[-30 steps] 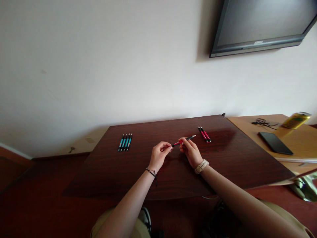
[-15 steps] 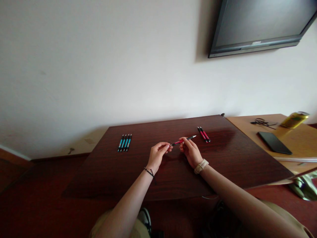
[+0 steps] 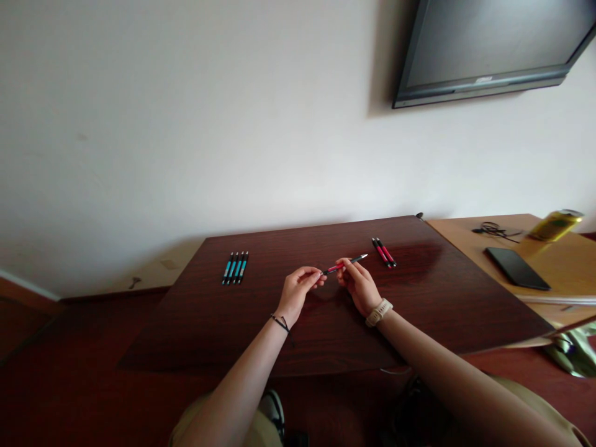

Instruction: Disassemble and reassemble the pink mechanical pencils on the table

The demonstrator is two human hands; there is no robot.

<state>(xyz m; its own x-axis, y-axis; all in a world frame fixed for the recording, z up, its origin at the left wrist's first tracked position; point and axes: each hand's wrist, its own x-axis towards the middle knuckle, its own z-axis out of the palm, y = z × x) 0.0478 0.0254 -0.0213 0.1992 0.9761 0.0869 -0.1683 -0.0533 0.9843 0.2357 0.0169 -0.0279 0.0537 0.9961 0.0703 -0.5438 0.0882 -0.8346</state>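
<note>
A red and black pen (image 3: 334, 268) is held between my two hands above the dark wooden table (image 3: 279, 347), its silver end pointing up and to the right. My left hand (image 3: 298, 288) pinches the black end of it. Around the red barrel the fingers of my right hand (image 3: 359, 288) are closed. Two more red pens (image 3: 384, 252) lie side by side to the right, beyond my right hand. Over on the left, several blue pens (image 3: 235, 268) lie in a neat parallel row.
To the right, a lighter wooden table (image 3: 572, 267) bears a black phone (image 3: 516, 268), a coiled cable (image 3: 496, 230) and a yellow can (image 3: 556, 225). A television (image 3: 484, 56) hangs on the wall behind. My shoe (image 3: 272, 410) shows below the front edge.
Almost nothing differs. The held pen has shifted very slightly between my fingers, and both hands stay in place.
</note>
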